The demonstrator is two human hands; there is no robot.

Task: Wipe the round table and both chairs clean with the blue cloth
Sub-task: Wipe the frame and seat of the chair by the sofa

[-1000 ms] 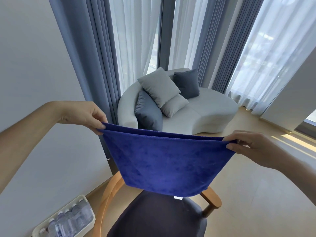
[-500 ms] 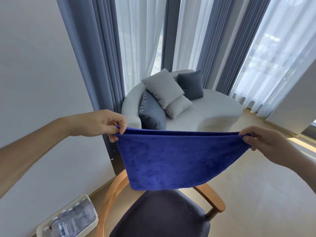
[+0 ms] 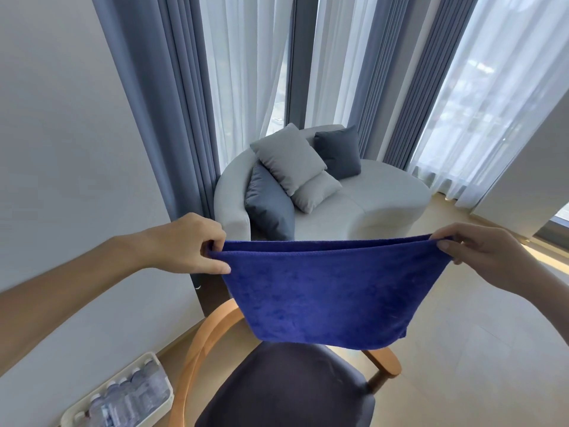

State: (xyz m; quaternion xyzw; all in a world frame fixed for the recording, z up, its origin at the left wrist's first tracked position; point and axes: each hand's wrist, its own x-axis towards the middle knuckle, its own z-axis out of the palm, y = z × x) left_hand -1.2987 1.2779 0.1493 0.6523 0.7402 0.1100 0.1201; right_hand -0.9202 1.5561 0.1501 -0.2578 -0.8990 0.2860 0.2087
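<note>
1. My left hand (image 3: pixel 197 245) pinches the left top corner of the blue cloth (image 3: pixel 329 291) between thumb and curled fingers; my right hand (image 3: pixel 480 257) pinches the right top corner the same way. Both grips are closed on the fabric, neither hand is free.

2. Compared with a second ago, the cloth is pulled wider and flatter. Its top edge, which sagged toward the middle, now runs almost straight between my hands, and two layers show along that edge, so I judge the cloth is folded in half.

3. My hands have also risen a little and drifted right in the view. The cloth hangs in the air in front of me, above the chair (image 3: pixel 277 392) with the dark seat and curved wooden armrest, its lower hem just over the seat but not touching it, as far as I can tell.

4. What this means: the cloth is being shaped into a neat pad, and no wiping is under way at this moment. The chair beneath is the nearest surface, so I expect it to come next.

5. The round table and the second chair are not in view, so I cannot tell whether they are wiped.

6. Behind the cloth stand a pale sofa (image 3: pixel 369 208) with cushions and long curtains (image 3: pixel 172 87); a tray of water bottles (image 3: pixel 123 396) sits on the floor at lower left.
</note>
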